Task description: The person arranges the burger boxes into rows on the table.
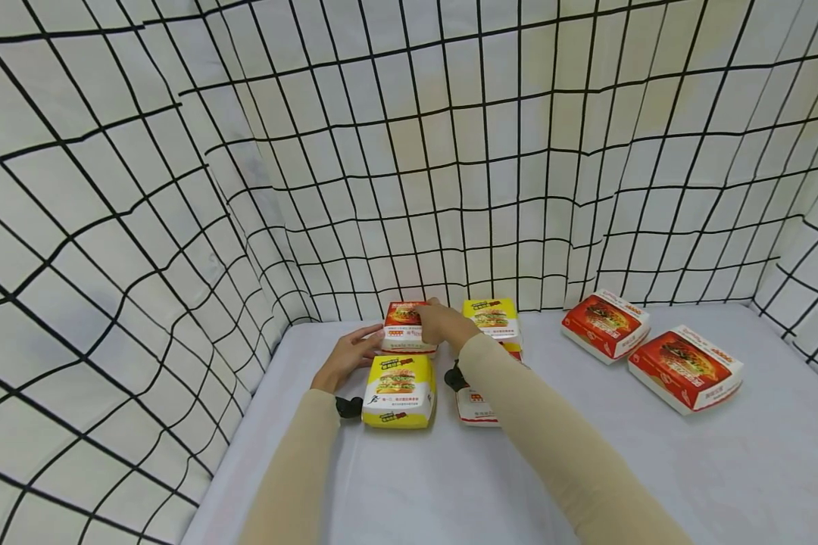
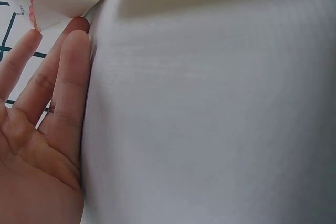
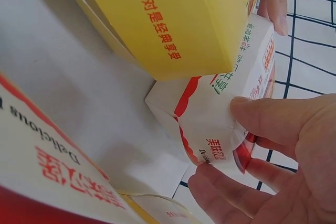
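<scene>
A red-and-white burger box (image 1: 402,341) stands at the back left of the white table, between both hands. My left hand (image 1: 349,354) lies along its left side, fingers extended and touching it. From the right, my right hand (image 1: 446,324) holds the same box by its near right corner. In the right wrist view the thumb (image 3: 252,111) presses one face of the box, with fingers around the corner. A yellow burger box (image 1: 398,393) sits directly in front of it, overlapping it in the right wrist view.
To the right, a yellow box (image 1: 492,318) stands behind a red-and-white one (image 1: 476,409), partly hidden by my right sleeve. Two more red-and-white boxes (image 1: 605,325) rest farther right. White walls with black netting (image 1: 450,189) enclose the back and sides of the table.
</scene>
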Available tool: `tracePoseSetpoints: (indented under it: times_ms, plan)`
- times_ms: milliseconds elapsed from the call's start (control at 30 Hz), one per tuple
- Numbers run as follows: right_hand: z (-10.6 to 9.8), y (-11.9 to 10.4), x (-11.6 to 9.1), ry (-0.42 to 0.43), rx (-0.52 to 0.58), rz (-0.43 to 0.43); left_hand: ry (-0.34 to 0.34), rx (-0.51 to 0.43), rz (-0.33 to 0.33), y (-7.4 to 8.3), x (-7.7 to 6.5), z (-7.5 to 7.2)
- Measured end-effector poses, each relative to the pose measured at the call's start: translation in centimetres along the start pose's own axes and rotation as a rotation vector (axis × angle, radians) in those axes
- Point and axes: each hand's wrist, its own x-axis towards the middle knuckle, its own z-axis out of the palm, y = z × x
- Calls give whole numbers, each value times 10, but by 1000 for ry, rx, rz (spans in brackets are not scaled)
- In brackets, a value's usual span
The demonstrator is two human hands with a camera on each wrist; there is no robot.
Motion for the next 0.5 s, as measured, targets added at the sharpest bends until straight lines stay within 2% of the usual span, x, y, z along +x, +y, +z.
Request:
tracePoseSetpoints:
  times_ms: [233,400,500]
  plan:
    - [-6,2,-5,7,15,-13,-1,0,12,2,-2,-1]
    - [-20,5,-12,36,-6,-98,9,24,35,6,-8,-8]
    - [-33,6,-20,81,27,-157,20,77,55,12,-15,-15]
